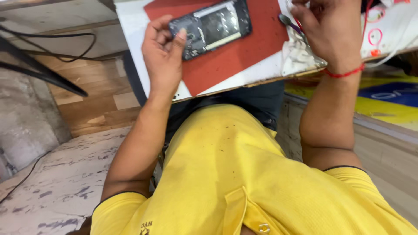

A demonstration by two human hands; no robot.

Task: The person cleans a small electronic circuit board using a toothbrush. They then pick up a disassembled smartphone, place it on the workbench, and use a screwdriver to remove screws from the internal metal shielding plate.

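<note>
At the near-left corner of the opened phone (212,27), the left hand (162,56) sits with its fingers curled and the thumb pressed down on the phone's dark inner frame, pinning it flat. That phone lies back-open on a red mat (235,56), its silvery shield plate facing up, tilted a little against the mat's edge. Over on the other side, the right hand (328,30) hovers loosely cupped above a crumpled white cloth (298,54); whether it grips anything, I cannot tell, since the fingers run out of view. A red thread bracelet (346,73) circles that wrist. Just beside the fingers lies a small metal tool (289,22). Mat and cloth rest on a white worktop (130,26), and below it comes the yellow shirt (244,174).
</note>
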